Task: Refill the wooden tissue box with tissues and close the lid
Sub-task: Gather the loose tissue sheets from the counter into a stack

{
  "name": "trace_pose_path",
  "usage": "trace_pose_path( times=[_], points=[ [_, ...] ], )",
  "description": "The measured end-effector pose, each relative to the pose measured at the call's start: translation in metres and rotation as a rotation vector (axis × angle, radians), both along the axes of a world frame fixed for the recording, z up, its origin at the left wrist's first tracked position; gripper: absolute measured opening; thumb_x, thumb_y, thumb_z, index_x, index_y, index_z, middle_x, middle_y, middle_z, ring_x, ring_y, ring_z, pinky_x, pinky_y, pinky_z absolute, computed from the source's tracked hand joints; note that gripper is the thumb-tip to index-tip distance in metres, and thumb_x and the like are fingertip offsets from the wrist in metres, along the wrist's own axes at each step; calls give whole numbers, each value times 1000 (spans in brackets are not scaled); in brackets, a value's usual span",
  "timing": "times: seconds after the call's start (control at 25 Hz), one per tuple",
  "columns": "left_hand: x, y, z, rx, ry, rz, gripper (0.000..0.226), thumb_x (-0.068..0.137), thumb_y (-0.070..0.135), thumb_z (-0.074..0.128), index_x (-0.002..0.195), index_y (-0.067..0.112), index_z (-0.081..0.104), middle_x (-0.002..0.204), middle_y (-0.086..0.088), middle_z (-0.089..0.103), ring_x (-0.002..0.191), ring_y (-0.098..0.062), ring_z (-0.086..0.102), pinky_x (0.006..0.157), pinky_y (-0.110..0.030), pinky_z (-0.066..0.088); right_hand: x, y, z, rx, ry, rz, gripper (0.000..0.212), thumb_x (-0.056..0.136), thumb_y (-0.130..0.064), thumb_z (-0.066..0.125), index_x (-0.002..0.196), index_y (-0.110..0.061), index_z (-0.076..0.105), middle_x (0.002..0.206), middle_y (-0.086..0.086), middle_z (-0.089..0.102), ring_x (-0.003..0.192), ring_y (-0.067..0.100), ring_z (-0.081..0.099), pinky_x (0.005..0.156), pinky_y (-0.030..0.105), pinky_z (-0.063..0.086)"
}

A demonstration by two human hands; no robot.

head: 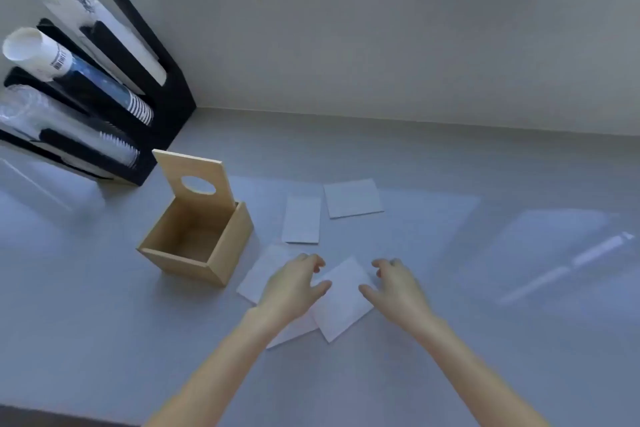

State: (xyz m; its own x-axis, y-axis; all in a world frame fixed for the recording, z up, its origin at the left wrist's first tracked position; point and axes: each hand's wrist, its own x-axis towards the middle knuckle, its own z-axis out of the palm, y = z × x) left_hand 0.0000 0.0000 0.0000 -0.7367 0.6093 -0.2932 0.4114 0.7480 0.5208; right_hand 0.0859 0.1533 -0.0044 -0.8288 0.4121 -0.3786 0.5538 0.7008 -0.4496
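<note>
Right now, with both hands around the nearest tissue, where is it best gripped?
Probably by its two side corners, one hand from each side. The nearest tissue lies flat on the counter, turned like a diamond, with the left hand and right hand already flanking it. Pinching a corner should lift it.

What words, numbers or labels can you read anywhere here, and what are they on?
None can be read.
White paper cup stack with blue print: barcode sticker with small print, too blurred to read.
Tall white cup stack with a grey drawing: a yellowish mark, unreadable.
Light wooden tissue box, its raised lid and the white tissues: no text.
</note>
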Motion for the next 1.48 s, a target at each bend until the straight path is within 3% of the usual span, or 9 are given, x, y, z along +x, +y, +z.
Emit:
trace_pose_path(
  times=[0.2, 0.64, 0.84, 1.0, 1.12, 1.24, 1.32, 1.4, 1.48],
  points=[
    [8, 7, -19, -72, 60, 27, 46, 89, 35, 50, 130, 17, 40, 130, -2, 47, 121, -20, 44, 90, -33, 41, -2, -4, -9, 109, -76, 23, 47, 84, -38, 56, 119, -9, 45, 124, 12, 47, 117, 28, 44, 94, 37, 40],
    [23, 8, -36, -66, 193, 28, 37, 89, 24, 47, 126, 19, 43, 127, -1, 48, 115, -22, 43, 88, -31, 35, -5, -16, -12, 165, -58, 30, 28, 89, -21, 46, 114, -15, 55, 121, 10, 51, 115, 29, 44, 94, 35, 36],
    [23, 3, -29, 158, 14, 137, 44, 87, 25, 52, 129, 15, 43, 124, -2, 52, 114, -21, 47, 92, -31, 38, -2, -16, -1, -167, 139, -97, 16, 82, -12, 50, 96, -13, 58, 104, 5, 66, 99, 26, 59, 80, 34, 46],
    [23, -7, -14, 411, -133, 290, 7, 84, 24, 59, 89, 19, 63, 82, 9, 63, 79, -6, 58, 61, -10, 37, -2, -14, 11, -298, 255, -54, 14, 82, -10, 53, 88, -22, 55, 93, -8, 62, 90, 11, 54, 64, 16, 40],
    [23, -21, -4, 457, -174, 269, 27, 85, 22, 60, 61, 34, 53, 54, 20, 57, 56, 10, 52, 55, -3, 37, -2, -17, 16, -343, 281, -14, 15, 82, -10, 55, 91, -23, 56, 90, -12, 58, 89, 8, 52, 61, 5, 39],
    [27, -37, -1, 474, -214, 281, 26, 85, 20, 60, 63, 34, 58, 53, 22, 59, 55, 10, 50, 54, -4, 37, -5, -28, 20, -373, 292, 22, 17, 81, -8, 56, 87, -24, 54, 89, -8, 60, 82, 8, 53, 58, -2, 39],
    [28, -50, -2, 477, -237, 325, 20, 86, 20, 58, 68, 16, 65, 59, 12, 55, 55, 1, 46, 52, -11, 35, -8, -39, 21, -401, 269, 53, 17, 81, -8, 56, 86, -25, 54, 89, -7, 61, 82, 10, 54, 59, 2, 40],
    [28, -63, -6, 475, -259, 388, 27, 87, 19, 56, 65, 3, 58, 60, 3, 46, 56, -10, 39, 49, -19, 27, -12, -49, 21, -432, 237, 85, 18, 81, -10, 56, 87, -27, 54, 88, -8, 61, 79, 8, 56, 60, 7, 41],
    [27, -76, -7, 476, -268, 431, 37, 88, 18, 55, 54, 11, 43, 53, 8, 35, 51, -9, 31, 47, -20, 20, -19, -56, 21, -450, 210, 82, 14, 82, -16, 58, 87, -28, 55, 85, -11, 61, 73, 3, 56, 57, 6, 42]
  ],
)
